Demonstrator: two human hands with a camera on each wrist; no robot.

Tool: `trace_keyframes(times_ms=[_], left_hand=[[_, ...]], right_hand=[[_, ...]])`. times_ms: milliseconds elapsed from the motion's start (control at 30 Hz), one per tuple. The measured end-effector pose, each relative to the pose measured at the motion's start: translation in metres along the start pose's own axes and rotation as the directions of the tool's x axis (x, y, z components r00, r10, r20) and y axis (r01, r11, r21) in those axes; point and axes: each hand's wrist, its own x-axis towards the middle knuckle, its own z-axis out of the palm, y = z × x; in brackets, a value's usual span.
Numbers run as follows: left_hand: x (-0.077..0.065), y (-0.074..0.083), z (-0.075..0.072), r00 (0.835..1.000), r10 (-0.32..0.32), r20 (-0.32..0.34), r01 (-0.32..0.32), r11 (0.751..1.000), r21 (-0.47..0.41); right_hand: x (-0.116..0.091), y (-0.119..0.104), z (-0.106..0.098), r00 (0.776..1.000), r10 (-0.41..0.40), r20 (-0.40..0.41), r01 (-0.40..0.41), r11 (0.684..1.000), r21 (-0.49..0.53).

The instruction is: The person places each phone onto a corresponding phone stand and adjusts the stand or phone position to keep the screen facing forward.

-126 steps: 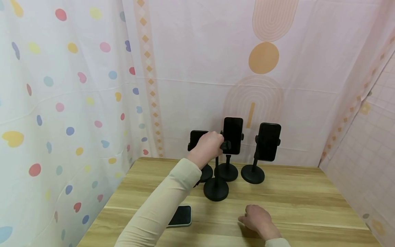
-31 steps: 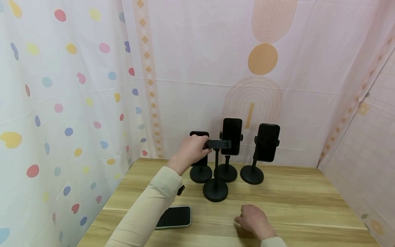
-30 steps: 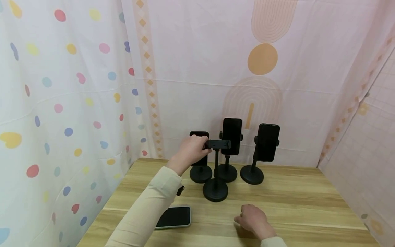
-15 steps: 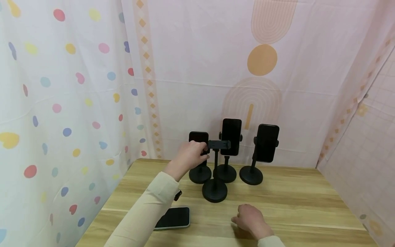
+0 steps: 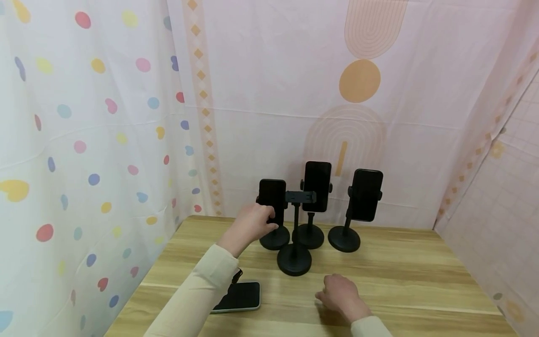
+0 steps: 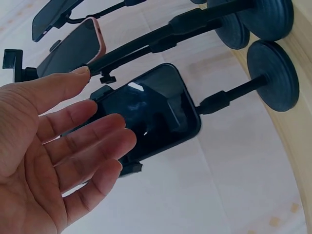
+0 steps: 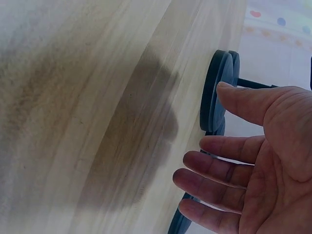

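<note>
My left hand [image 5: 247, 227] hangs in the air with relaxed fingers and holds nothing. It is just left of the front black phone stand [image 5: 294, 260], whose clamp carries no phone. In the left wrist view, a dark phone [image 6: 161, 107] clamped in a stand shows behind the spread fingers [image 6: 97, 187]; I cannot tell whether they touch. My right hand [image 5: 342, 296] hovers low over the table, its fingers loosely bent and nothing in them. A dark phone with a pale edge [image 5: 241, 296] lies on the table, partly hidden by the left sleeve.
Behind the front stand are a left phone [image 5: 271, 194], a middle phone [image 5: 317, 186] and a right phone [image 5: 367, 194], each upright in a black stand. The wooden table [image 5: 404, 271] meets a patterned curtain [image 5: 261, 93] at the back and sides.
My left hand has let go of the front stand's clamp and moved left and down from it. The clamp now faces forward in full view. The right hand has barely moved.
</note>
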Motion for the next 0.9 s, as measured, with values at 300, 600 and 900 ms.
trace_keyframes(times_ms=[300, 600, 900], left_hand=[[-0.012, -0.010, 0.009, 0.998, -0.048, 0.048, 0.048, 0.999, -0.003], [-0.022, -0.017, 0.019, 0.989, -0.094, 0.117, 0.093, 0.996, 0.015], [-0.036, -0.028, 0.034, 0.990, -0.100, 0.097, 0.097, 0.995, 0.033]], right_hand=[[0.004, 0.000, -0.002, 1.000, -0.015, -0.011, 0.014, 1.000, -0.015], [0.010, -0.003, 0.000, 1.000, -0.024, -0.019, 0.023, 0.999, -0.049], [0.012, -0.007, 0.004, 0.999, -0.040, -0.021, 0.039, 0.998, -0.052]])
